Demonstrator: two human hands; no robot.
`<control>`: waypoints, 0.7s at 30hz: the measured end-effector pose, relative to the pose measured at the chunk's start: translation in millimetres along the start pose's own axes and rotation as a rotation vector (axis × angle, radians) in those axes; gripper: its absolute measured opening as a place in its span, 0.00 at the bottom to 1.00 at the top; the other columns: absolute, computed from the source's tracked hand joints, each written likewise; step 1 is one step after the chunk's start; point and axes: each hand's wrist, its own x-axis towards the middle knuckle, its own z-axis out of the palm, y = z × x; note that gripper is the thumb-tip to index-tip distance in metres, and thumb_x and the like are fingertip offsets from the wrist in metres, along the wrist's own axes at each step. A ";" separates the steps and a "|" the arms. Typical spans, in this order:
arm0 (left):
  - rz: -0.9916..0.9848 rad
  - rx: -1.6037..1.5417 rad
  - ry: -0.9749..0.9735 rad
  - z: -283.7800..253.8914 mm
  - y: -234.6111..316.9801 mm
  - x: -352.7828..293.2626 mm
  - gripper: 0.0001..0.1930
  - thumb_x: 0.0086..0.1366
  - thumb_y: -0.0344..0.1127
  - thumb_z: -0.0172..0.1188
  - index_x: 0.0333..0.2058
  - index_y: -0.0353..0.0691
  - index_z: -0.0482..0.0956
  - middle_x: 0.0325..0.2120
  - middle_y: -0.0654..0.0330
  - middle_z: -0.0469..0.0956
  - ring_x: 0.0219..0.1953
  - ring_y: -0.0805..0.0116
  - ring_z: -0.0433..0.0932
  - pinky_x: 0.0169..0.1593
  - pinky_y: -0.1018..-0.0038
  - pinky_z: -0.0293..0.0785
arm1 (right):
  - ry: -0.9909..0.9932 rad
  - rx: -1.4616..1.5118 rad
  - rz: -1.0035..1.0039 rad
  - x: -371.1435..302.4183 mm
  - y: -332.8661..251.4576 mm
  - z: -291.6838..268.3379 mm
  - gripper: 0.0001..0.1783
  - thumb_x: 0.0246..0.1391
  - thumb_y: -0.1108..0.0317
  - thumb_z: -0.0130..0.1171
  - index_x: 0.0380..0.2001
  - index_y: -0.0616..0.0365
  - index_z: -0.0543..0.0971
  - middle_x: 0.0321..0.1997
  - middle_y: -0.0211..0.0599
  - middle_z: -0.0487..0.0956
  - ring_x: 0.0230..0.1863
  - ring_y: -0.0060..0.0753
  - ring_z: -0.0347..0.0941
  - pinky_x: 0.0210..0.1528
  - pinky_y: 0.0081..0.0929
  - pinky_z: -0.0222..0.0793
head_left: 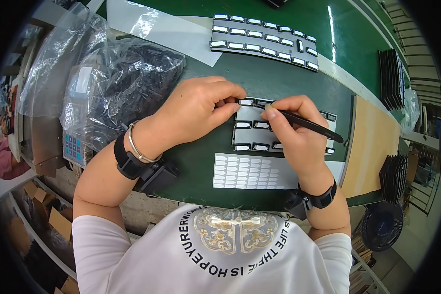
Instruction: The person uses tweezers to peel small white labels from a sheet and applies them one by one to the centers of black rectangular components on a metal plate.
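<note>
My right hand (299, 130) is closed around black tweezers (318, 128). Their tips meet a small black part with a white face (246, 102), at the upper left corner of a grey board (250, 113). My left hand (201, 110) has thumb and index finger pinched at that part's left end. More such black parts (261, 125) lie in rows on the board, some hidden behind my right hand. Closer to me, a sheet of small white labels (245, 171) lies on the green tabletop, with a bare patch at its lower right.
Beyond my hands lies a second board of white-faced black parts (264, 35). Clear plastic bags with dark pieces (142, 73) lie at left, partly over a keypad device (73, 147). A tan board (372, 142), stacked black strips (391, 78) and a fan (383, 225) are at right.
</note>
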 end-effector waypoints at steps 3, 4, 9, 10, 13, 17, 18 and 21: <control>0.006 0.000 0.003 -0.3 0.6 0.2 0.10 0.58 0.25 0.65 0.40 0.36 0.81 0.27 0.57 0.79 0.27 0.67 0.79 0.31 0.75 0.75 | 0.005 0.002 -0.005 0.0 0.1 0.5 0.05 0.58 0.76 0.61 0.35 0.65 0.76 0.33 0.37 0.82 0.35 0.20 0.77 0.39 0.18 0.72; 0.004 0.005 0.000 -0.6 0.9 0.3 0.10 0.58 0.25 0.65 0.40 0.36 0.81 0.27 0.57 0.79 0.27 0.67 0.79 0.31 0.75 0.75 | 0.004 -0.011 -0.003 0.2 -0.4 0.5 0.05 0.58 0.76 0.61 0.35 0.65 0.76 0.33 0.37 0.82 0.35 0.20 0.77 0.38 0.18 0.72; -0.009 0.001 -0.001 -0.4 0.1 1.0 0.10 0.58 0.25 0.65 0.40 0.36 0.82 0.27 0.57 0.79 0.27 0.68 0.79 0.32 0.75 0.75 | 0.000 -0.054 -0.015 2.1 -0.7 0.5 0.05 0.57 0.76 0.61 0.35 0.65 0.76 0.32 0.36 0.82 0.34 0.20 0.77 0.38 0.17 0.72; -0.013 -0.005 0.001 -0.5 -0.3 1.4 0.10 0.58 0.25 0.65 0.40 0.36 0.82 0.27 0.57 0.79 0.27 0.68 0.79 0.32 0.75 0.75 | -0.002 -0.063 -0.023 2.9 -0.7 0.5 0.05 0.57 0.76 0.61 0.35 0.65 0.76 0.32 0.36 0.82 0.34 0.19 0.77 0.38 0.17 0.72; -0.028 -0.008 -0.011 -2.6 0.8 2.7 0.09 0.59 0.28 0.64 0.39 0.37 0.81 0.29 0.56 0.80 0.29 0.62 0.80 0.33 0.71 0.76 | -0.002 -0.067 -0.031 4.4 -1.5 1.0 0.05 0.57 0.75 0.61 0.35 0.65 0.76 0.32 0.36 0.83 0.34 0.19 0.77 0.38 0.17 0.72; -0.034 -0.008 -0.022 -2.9 2.0 2.8 0.09 0.59 0.29 0.63 0.39 0.37 0.81 0.29 0.56 0.80 0.30 0.59 0.80 0.34 0.69 0.77 | 0.010 -0.068 -0.050 2.9 -2.4 1.8 0.06 0.57 0.74 0.62 0.35 0.64 0.76 0.32 0.36 0.83 0.34 0.19 0.77 0.37 0.17 0.71; -0.035 -0.007 -0.023 -3.0 2.3 2.4 0.09 0.59 0.29 0.63 0.39 0.37 0.81 0.29 0.56 0.80 0.30 0.59 0.80 0.34 0.69 0.77 | 0.012 -0.066 -0.057 2.5 -2.7 1.7 0.06 0.57 0.74 0.62 0.35 0.64 0.76 0.33 0.35 0.82 0.34 0.19 0.77 0.37 0.17 0.71; -0.047 -0.004 -0.029 -2.1 3.2 0.2 0.09 0.59 0.29 0.64 0.39 0.37 0.81 0.29 0.56 0.80 0.29 0.60 0.80 0.33 0.70 0.77 | 0.008 -0.059 -0.003 0.5 -4.7 -0.2 0.07 0.57 0.74 0.63 0.36 0.65 0.76 0.33 0.36 0.82 0.35 0.19 0.77 0.38 0.17 0.72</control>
